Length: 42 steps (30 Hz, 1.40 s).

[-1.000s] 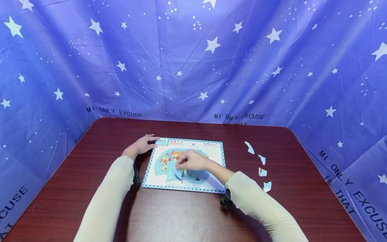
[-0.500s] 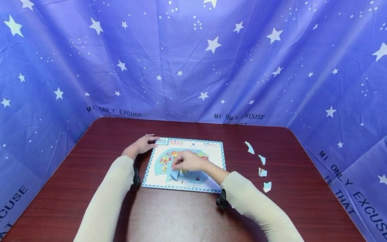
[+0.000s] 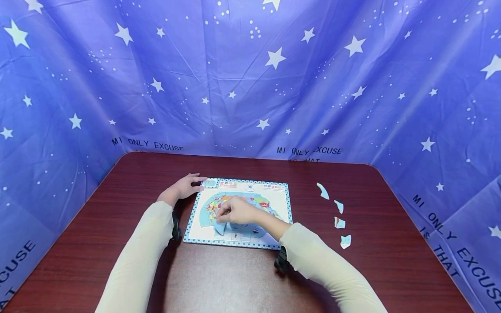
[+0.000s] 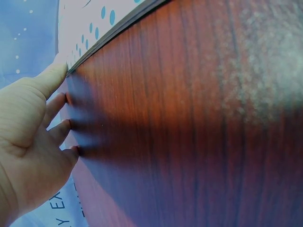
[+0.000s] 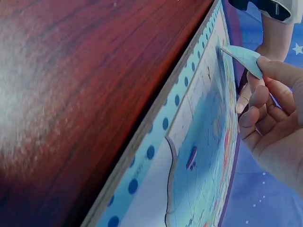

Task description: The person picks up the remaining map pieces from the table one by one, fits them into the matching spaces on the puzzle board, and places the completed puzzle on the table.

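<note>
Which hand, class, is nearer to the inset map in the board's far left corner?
Left. The left hand is at the left edge of the board, beside the inset map; the right hand is farther off, pinching a blue puzzle piece over the board.

In the head view, we lose some of the map (image 3: 244, 230) behind the right hand (image 3: 238, 211) and cannot read the small captions (image 3: 273, 189); the left wrist view crops the board (image 4: 103, 23).
</note>
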Tool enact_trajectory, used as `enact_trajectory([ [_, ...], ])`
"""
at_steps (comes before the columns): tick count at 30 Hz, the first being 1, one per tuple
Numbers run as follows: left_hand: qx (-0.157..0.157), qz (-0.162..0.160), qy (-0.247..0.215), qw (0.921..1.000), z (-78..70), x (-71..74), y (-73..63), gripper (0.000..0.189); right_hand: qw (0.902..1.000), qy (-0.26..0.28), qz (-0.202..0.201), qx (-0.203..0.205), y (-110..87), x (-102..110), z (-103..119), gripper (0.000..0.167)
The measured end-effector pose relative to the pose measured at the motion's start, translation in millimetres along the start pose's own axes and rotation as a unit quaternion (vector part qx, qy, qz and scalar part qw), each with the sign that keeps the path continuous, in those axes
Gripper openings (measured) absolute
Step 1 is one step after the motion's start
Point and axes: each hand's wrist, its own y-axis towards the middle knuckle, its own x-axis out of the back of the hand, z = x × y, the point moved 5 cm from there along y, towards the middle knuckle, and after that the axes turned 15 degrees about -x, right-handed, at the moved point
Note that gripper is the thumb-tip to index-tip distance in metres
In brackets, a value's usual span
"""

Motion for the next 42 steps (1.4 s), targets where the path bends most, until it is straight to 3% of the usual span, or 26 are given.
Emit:
enact_trajectory([
  [6, -0.001, -0.001, 0.001, 1.0, 0.9, -0.3, 0.4, 0.05, 0.9997, 0.01, 0.011, 0.017, 3.1, -6, 2, 0.009],
  [15, -0.008, 0.0, -0.001, 1.0, -1.2, 0.8, 0.5, 0.049, 0.9988, 0.034, 0.032, -0.014, 6.2, -12, 3, 0.011],
  [26, -0.011, -0.007, 0.002, 0.9999, -0.6, 0.3, 2.2, 0.049, 0.9992, 0.024, 0.032, -0.008, 8.7, -20, 8, 0.01],
  [42, -0.012, -0.007, 0.002, 0.9999, 1.2, 0.5, 1.4, 0.049, 0.9953, -0.095, -0.011, 0.01, 15.3, -31, 15, 0.01],
])
